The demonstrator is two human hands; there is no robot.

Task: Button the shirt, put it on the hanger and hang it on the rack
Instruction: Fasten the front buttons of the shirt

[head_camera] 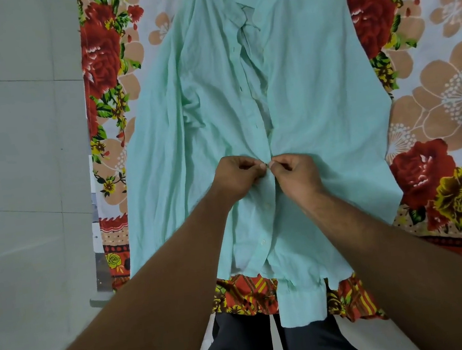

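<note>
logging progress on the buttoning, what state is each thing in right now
shirt: laid flat, front up, partly buttoned
lower buttons: two look fastened
upper placket: open up to the collar
left hand: pinching the shirt at mid-front
right hand: pinching the shirt opposite, fingertips meeting the left's
sheet: spread under the shirt

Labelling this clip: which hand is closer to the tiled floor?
Left. The left hand pinches the shirt on the floor side; the right hand pinches it farther off.
</note>
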